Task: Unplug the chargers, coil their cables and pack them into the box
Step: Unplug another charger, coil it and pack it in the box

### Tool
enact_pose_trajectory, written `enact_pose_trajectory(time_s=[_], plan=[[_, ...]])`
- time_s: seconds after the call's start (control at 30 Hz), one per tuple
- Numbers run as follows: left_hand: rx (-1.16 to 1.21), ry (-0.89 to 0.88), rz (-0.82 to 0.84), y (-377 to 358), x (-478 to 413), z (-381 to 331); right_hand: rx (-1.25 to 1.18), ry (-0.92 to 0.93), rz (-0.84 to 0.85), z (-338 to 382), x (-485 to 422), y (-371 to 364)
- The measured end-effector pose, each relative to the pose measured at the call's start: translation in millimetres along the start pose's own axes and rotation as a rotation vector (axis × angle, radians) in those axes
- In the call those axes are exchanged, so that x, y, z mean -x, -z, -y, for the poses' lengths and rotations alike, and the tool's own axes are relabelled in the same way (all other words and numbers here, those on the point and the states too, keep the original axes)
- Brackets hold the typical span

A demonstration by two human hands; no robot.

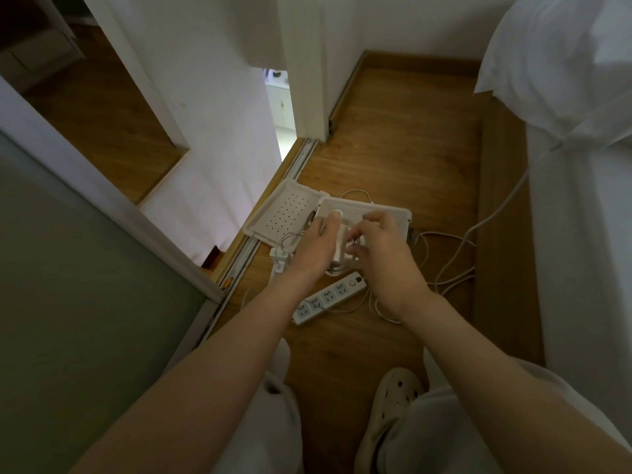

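nearest, a pale clog [393, 401] with holes in its top stands on the wooden floor [393, 148], with light trouser legs either side. beyond it a white power strip [328, 297] lies slantwise on the floor, four sockets face up and a round button near its far end; any marking on it is too small to read.

above the strip's far end the two hands are close together. the left hand [313, 248] has its fingers curled round a white oblong charger [339, 246], which stands roughly on end. the right hand [386, 251] pinches the thin cable [352, 249], which is looped into a coil just beside the charger.

a second white charger [281, 260] sits on the floor left of the left wrist, near the sliding-door track [260, 241].

just behind the hands the white box [393, 213] lies open on the floor, its perforated lid [284, 213] hinged back to the left, towards the track. loose white cables [451, 261] trail over the floor right of the box, one rising along the side of the white bed [581, 234] at the floor's right edge.
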State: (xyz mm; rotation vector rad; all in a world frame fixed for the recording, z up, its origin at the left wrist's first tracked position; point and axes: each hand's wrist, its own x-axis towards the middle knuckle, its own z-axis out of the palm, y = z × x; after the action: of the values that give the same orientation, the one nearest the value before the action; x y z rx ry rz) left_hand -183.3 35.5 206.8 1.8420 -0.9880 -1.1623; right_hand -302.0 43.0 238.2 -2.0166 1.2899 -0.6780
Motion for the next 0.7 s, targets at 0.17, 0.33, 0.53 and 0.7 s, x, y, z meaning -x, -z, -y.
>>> enact_pose_trajectory(time_s=[0.17,0.33,0.53,0.7], plan=[[-0.051,-0.015,0.026,-2.3,-2.5,0.6,0.025,0.017,0.012,8.2,3.3,8.8],[-0.061,-0.192,-0.011,-0.7,-2.4,-2.9,0.106,0.112,-0.023,11.4,8.3,11.7],[0.072,-0.119,0.021,1.5,-0.3,-15.0,-0.254,0.050,-0.234,15.3,0.8,18.5],[0.245,-0.175,-0.012,4.8,1.9,-25.4,-0.731,-0.320,-0.321,23.5,-10.5,30.9]])
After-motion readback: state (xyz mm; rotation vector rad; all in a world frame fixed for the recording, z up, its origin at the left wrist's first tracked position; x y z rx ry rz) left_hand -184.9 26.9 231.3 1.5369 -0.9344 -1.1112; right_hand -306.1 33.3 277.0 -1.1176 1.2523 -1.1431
